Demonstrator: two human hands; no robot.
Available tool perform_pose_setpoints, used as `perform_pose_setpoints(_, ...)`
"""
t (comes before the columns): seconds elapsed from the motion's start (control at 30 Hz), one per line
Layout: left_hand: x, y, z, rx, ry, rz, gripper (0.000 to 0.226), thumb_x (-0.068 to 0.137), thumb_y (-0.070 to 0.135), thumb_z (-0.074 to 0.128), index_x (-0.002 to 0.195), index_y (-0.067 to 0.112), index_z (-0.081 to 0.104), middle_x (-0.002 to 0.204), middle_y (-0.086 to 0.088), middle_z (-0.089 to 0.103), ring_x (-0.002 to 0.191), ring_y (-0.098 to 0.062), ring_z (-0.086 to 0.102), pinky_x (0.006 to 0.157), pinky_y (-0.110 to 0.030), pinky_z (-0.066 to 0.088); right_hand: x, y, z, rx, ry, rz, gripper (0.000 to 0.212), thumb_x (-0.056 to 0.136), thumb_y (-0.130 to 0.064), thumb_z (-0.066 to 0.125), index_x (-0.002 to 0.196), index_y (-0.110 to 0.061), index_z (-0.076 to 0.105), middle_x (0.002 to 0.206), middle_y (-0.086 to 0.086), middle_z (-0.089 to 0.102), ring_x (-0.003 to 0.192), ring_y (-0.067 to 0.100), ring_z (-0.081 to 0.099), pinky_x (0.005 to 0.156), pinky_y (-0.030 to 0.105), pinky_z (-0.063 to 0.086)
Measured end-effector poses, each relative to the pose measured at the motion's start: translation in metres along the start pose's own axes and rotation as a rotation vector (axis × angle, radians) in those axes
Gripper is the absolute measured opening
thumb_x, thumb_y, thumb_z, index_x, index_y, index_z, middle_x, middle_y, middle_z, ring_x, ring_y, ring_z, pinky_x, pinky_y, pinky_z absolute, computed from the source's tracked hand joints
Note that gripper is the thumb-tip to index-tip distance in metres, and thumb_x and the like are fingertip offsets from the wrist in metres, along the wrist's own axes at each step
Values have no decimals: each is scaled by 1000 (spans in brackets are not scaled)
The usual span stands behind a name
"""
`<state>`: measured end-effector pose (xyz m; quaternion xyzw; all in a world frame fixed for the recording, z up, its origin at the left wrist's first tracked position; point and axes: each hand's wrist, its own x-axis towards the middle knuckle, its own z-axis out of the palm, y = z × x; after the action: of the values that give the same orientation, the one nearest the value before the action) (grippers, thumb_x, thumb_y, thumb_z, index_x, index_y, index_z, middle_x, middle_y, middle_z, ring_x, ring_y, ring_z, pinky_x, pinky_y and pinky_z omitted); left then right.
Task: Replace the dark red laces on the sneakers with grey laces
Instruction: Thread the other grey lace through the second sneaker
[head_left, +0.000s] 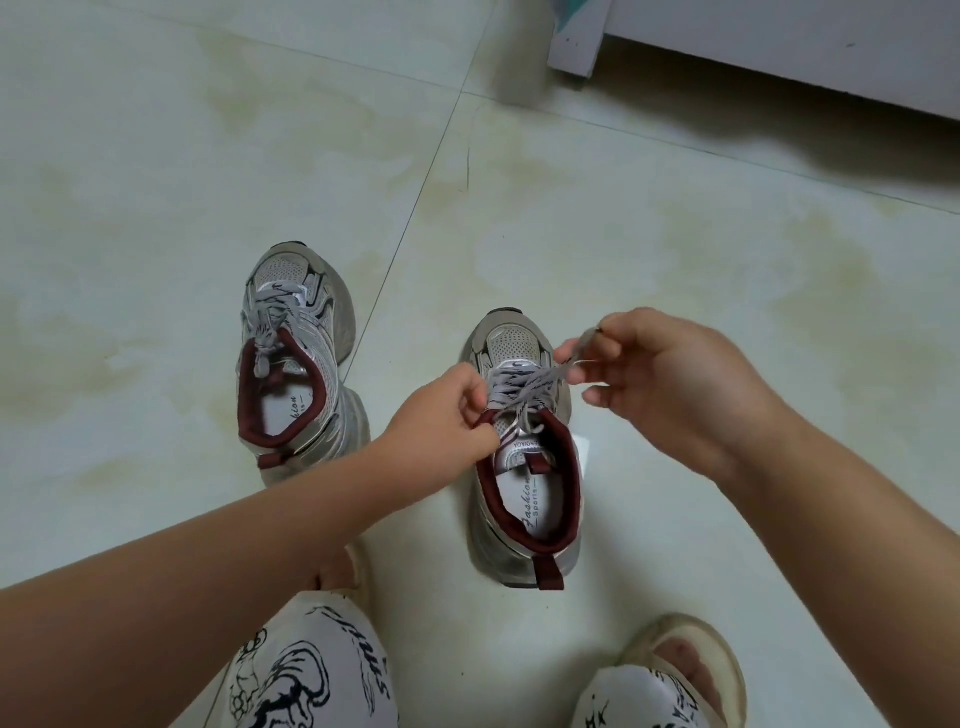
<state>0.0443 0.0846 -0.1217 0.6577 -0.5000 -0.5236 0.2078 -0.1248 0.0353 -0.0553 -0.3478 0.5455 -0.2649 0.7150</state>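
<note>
Grey lace (524, 387): threaded on near sneaker (524, 467), ends running sideways. My left hand (447, 410) pinches one end at tongue; right hand (670, 379) pinches other, pulled rightward.

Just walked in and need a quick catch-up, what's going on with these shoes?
A person crouched on the tiled floor is lacing the right sneaker with a grey lace. The left hand pinches one lace end and the right hand pulls the other. The left sneaker already has grey laces, knotted.
</note>
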Motion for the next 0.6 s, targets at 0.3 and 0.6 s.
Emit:
perform_pose_setpoints(0.3, 15, 17, 5, 200, 122, 144, 23, 89, 24, 59, 74, 6, 59, 63, 1, 42, 58, -14, 38, 58, -26, 31, 17, -4, 11, -320, 59, -133, 29, 91, -13, 49, 62, -14, 56, 64, -1, 57, 60, 13, 48, 62, 25, 39)
perform_pose_setpoints(0.6, 18, 23, 1, 656, 259, 648, 6, 74, 15, 55, 69, 12, 58, 73, -2, 51, 64, -20, 49, 52, -27, 38, 27, 9, 0, 59, 176, 33, 26, 91, -12, 46, 68, -11, 57, 75, 4, 58, 62, 17, 47, 60, 24, 40)
